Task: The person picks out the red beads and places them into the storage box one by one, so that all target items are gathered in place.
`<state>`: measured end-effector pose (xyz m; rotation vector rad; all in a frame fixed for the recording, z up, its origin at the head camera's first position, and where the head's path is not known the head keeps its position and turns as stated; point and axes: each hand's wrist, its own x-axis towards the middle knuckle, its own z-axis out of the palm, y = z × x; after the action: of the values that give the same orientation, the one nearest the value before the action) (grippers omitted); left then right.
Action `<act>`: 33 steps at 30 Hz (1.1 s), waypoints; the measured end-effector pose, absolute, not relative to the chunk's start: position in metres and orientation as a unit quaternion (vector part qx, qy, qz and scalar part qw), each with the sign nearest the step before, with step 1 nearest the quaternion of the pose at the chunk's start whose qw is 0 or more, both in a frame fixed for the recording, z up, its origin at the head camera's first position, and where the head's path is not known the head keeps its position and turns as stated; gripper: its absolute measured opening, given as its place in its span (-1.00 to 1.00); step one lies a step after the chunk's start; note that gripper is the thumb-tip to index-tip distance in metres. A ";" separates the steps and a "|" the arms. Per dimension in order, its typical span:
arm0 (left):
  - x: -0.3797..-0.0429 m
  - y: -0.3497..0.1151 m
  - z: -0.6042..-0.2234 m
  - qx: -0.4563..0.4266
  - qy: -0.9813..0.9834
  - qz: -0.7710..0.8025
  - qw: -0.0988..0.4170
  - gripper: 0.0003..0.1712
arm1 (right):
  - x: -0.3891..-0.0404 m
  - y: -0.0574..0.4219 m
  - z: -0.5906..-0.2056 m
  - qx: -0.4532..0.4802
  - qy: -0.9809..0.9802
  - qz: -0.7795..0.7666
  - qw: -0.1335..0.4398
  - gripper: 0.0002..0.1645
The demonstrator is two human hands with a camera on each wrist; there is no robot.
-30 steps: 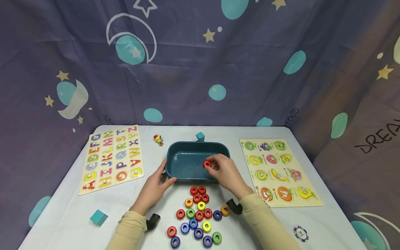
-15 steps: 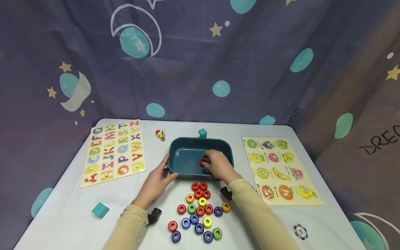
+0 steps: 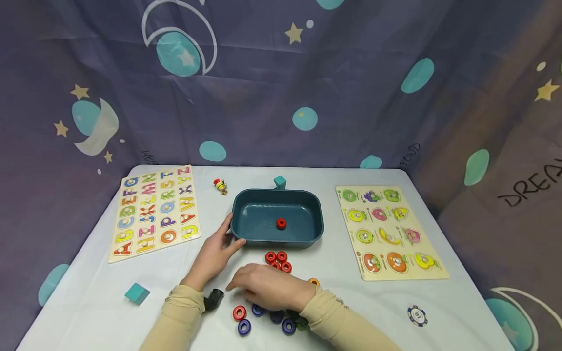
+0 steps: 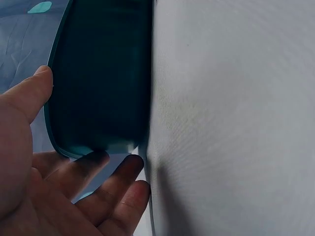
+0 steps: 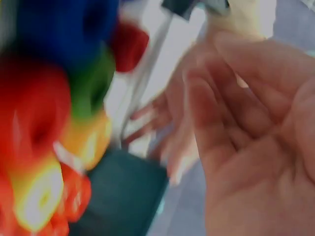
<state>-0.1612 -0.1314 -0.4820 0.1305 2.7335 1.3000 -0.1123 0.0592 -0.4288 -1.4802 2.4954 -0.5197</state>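
Observation:
A dark teal rectangular tray (image 3: 277, 243) stands mid-table with one red ring (image 3: 281, 224) inside. My left hand (image 3: 210, 258) touches its left end; in the left wrist view the thumb (image 4: 43, 81) rests at the rim and relaxed fingers meet the end wall. My right hand (image 3: 272, 287) is over the loose coloured rings in front of the tray, palm down, hiding several of them. Red rings (image 3: 282, 256) show beyond it; a red ring (image 3: 239, 312) and blue rings (image 3: 244, 327) show nearer. The blurred right wrist view shows bent, empty fingers beside rings (image 5: 34, 113).
An alphabet puzzle board (image 3: 153, 214) lies left and a fruit puzzle board (image 3: 391, 234) right. Teal cubes (image 3: 137, 293) sit front left and behind the tray. A small toy figure (image 3: 220, 186) is at the back, a poker chip (image 3: 417, 316) front right.
My right hand has released the red ring inside the tray and moved back toward me, over the loose rings. The left hand stays at the tray's left end.

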 end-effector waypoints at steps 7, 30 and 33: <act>-0.160 -0.131 -0.482 0.039 0.900 0.431 0.058 -0.04 | -0.099 0.052 -0.444 -0.564 0.806 -0.114 0.138 -0.66; -0.160 -0.130 -0.482 0.031 0.901 0.428 0.069 -0.04 | -0.126 0.114 -0.427 -0.307 0.892 -0.318 0.095 -0.69; -0.161 -0.129 -0.482 0.028 0.901 0.428 0.069 -0.04 | -0.138 0.130 -0.425 -0.238 0.909 -0.338 0.048 -0.71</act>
<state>-0.1611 -0.1292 -0.4819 0.0832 2.7130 1.2878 -0.1381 0.1302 -0.4248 -0.7244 2.7735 -1.0302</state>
